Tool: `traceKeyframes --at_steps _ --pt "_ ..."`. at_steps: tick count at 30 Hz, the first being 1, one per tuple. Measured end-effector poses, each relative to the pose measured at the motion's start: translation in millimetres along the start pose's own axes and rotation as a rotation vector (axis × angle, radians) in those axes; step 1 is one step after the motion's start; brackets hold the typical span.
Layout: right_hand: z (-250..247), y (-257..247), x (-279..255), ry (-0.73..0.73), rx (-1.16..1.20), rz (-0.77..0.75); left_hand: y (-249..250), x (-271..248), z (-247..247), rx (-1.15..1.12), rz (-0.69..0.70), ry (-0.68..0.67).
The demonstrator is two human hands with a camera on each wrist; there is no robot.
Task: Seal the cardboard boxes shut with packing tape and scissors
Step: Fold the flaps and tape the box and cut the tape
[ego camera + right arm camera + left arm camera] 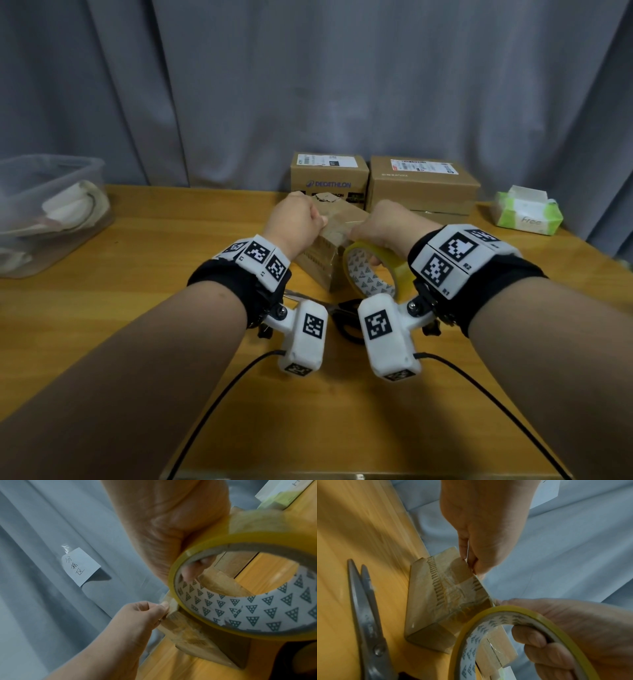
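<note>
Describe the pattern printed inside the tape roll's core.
Rows of small dark dotted triangles on white, lining the tape roll; clearest in the right wrist view.

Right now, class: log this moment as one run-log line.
left hand: pinches tape end on small box | right hand: grips tape roll | scissors: on table, untouched

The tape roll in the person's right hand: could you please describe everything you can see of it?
The tape roll is a wide ring of yellowish clear packing tape on a white cardboard core printed with dark triangles. The right hand grips it, fingers hooked through the core, holding it on edge against the small cardboard box. A drawn-out strip runs over the box top to the left hand, which pinches its end.
</note>
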State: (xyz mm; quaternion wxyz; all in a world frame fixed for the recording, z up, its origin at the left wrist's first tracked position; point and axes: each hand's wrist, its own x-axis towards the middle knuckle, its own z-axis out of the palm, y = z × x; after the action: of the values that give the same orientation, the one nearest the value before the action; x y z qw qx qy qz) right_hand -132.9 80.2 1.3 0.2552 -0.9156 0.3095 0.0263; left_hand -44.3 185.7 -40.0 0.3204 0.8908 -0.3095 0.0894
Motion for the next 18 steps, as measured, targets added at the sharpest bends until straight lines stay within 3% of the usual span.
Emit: traceKeyframes --at_steps 8,11,13,16,18 --pt "4.5 5.4 2.8 0.027 0.044 0.000 0.6 -8.1 4.8 -0.030 0.027 0.006" --pt "4.2 6.6 2.3 0.026 0.043 -0.001 -2.9 -5.2 1.1 -0.118 -0.094 -0.025" --pt "3.6 5.9 0.8 0.025 0.034 -0.010 -4.3 -1.7 -4.3 0.055 -0.130 -0.040" --pt "3.8 5.0 -0.7 0.010 0.041 -0.024 -4.3 0.1 -6.5 0.155 0.036 0.094" --pt "3.5 6.0 -2.3 -0.001 0.063 -0.018 -1.8 -7.3 -2.5 0.098 0.213 0.022"
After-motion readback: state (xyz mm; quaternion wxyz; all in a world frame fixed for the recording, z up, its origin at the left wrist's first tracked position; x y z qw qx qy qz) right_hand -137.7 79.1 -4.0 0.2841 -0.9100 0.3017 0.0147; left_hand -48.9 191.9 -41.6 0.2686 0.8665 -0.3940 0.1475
